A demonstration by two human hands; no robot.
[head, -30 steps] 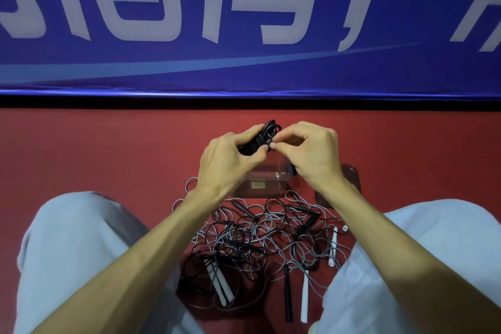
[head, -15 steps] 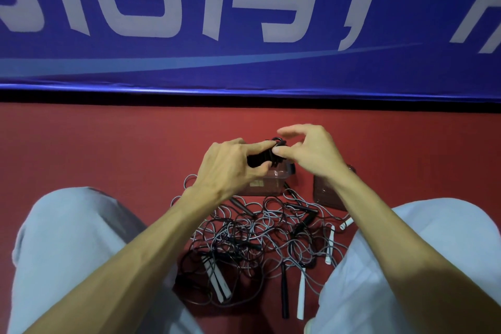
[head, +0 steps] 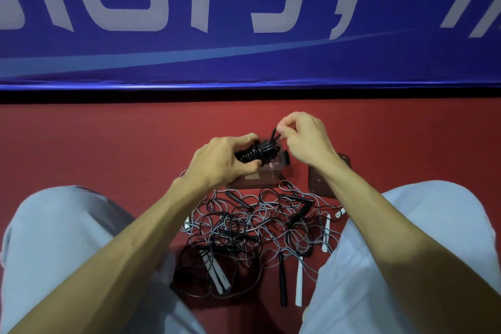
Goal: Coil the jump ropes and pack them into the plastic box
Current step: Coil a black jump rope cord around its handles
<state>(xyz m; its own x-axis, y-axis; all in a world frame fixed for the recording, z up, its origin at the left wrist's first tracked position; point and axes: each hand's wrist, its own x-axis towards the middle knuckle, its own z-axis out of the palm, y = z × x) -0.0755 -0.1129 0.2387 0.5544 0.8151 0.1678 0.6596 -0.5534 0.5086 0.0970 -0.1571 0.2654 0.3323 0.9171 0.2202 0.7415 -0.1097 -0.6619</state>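
Right hand (head: pixel 303 141) has pulled up and away, pinching a black rope tail (head: pixel 274 134) taut, while left hand (head: pixel 219 163) grips the coiled black jump rope (head: pixel 253 156) just above the clear plastic box (head: pixel 260 180) on the red floor (head: pixel 108 144), so the coil looks nearly tied off but not yet packed.
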